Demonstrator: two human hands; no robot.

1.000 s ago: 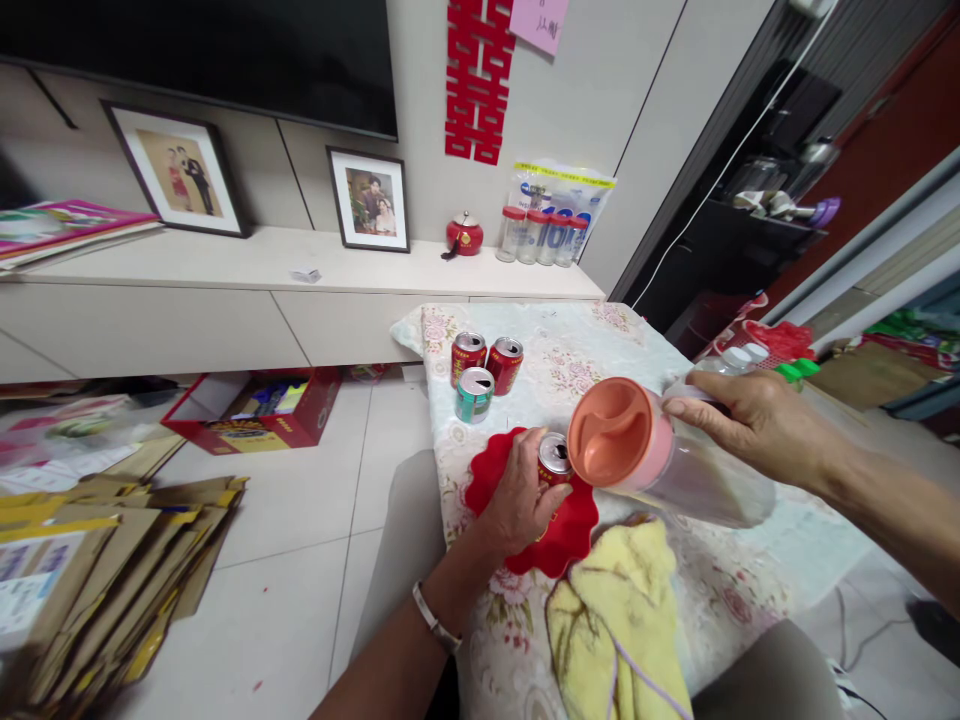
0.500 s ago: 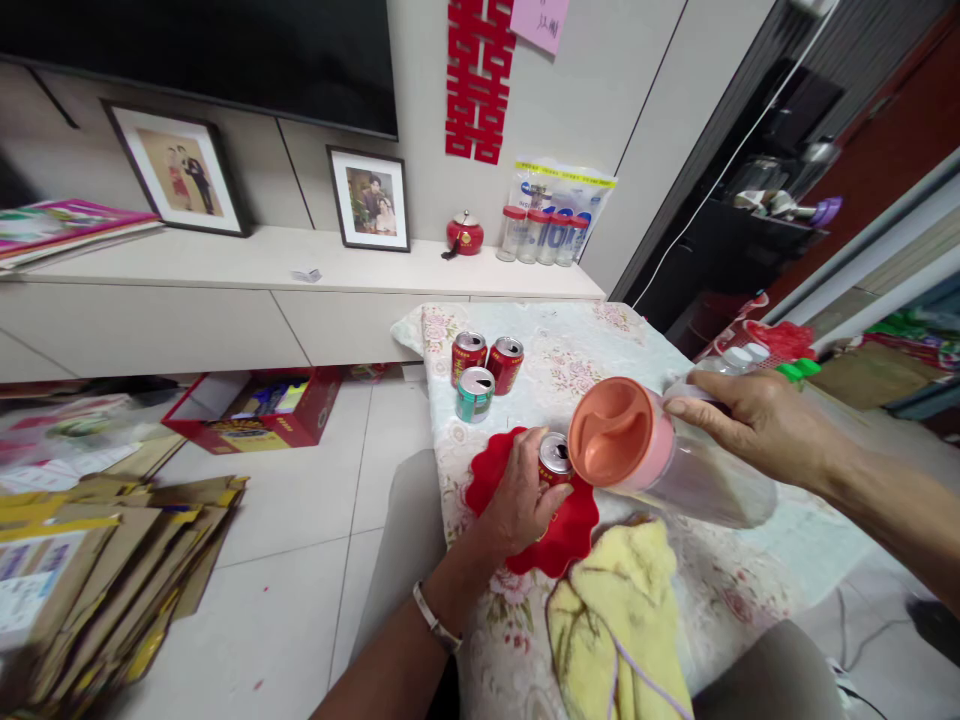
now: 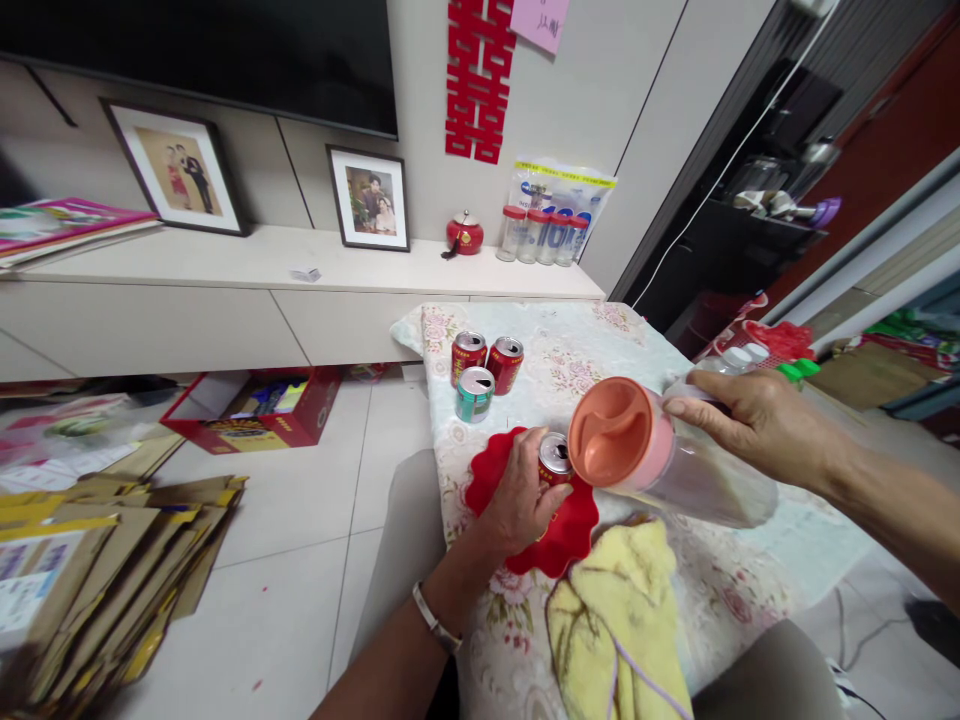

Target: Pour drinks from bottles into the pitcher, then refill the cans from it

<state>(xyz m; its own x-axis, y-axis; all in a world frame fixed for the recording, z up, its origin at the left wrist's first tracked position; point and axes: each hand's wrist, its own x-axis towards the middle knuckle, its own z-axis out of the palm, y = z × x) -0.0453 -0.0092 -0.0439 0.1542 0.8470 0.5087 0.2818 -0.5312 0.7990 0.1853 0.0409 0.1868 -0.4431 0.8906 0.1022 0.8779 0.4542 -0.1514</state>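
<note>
My left hand (image 3: 523, 497) is closed around a red drink can (image 3: 556, 456) with an opened top, over a red scalloped mat (image 3: 491, 470). By its handle, my right hand (image 3: 750, 415) grips a clear plastic pitcher (image 3: 709, 485) with an orange lid. The pitcher is tilted, its lid right beside the can's top. Whether liquid is running out I cannot tell. Two more red cans (image 3: 506, 366) and a green can (image 3: 475, 394) stand together farther back. A folded yellow towel (image 3: 622, 610) lies at the front of the mat.
A floral tablecloth (image 3: 555, 340) covers the table. Behind it, a white cabinet (image 3: 262, 262) bears picture frames, a red pot (image 3: 465, 234) and lidded jars (image 3: 536, 238). Flattened cardboard (image 3: 150, 560) and a red box (image 3: 292, 420) are on the floor at left. Bottles with green caps (image 3: 799, 370) stand at right.
</note>
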